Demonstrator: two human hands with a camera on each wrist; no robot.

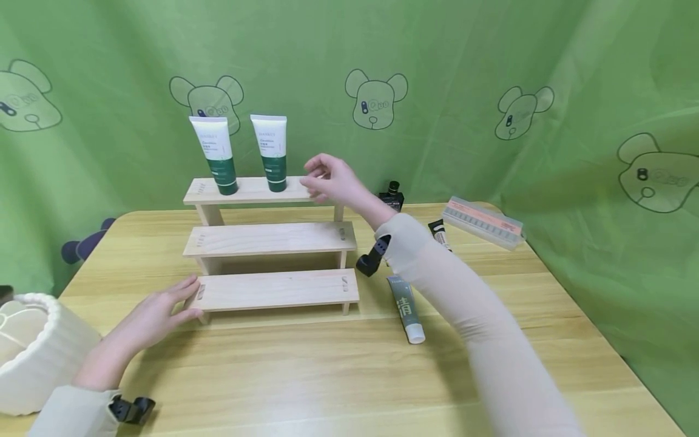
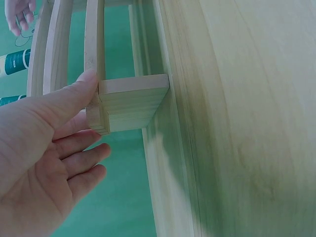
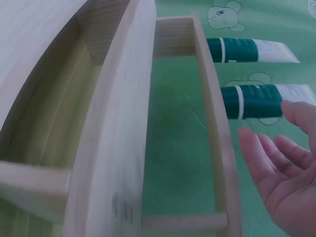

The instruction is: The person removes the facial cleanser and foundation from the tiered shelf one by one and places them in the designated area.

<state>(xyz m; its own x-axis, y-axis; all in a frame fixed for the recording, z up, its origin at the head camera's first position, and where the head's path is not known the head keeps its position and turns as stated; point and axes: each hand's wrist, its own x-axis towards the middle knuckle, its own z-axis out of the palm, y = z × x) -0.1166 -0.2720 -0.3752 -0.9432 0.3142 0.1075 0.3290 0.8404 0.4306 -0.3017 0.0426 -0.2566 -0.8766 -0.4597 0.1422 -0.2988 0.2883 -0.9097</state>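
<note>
A three-step wooden display rack (image 1: 273,288) stands on the table. Two white-and-green squeeze tubes stand on its top step, one tube (image 1: 215,155) at the left end and another tube (image 1: 271,152) nearer the middle. My left hand (image 1: 158,309) grips the left end of the lowest step; the left wrist view shows the thumb on the step's edge (image 2: 94,49) and the index finger partly hidden behind it. By the right end of the top step is my right hand (image 1: 335,179), fingers loosely bent and apart, holding nothing. In the right wrist view it is beside the nearer tube (image 3: 254,101).
Right of the rack lie a grey-green tube (image 1: 405,308) with a white cap and a small black tube (image 1: 438,233). A black bottle (image 1: 391,197) stands behind my right forearm. A clear case (image 1: 483,221) lies back right; a white ribbed lamp shade (image 1: 49,358) is front left.
</note>
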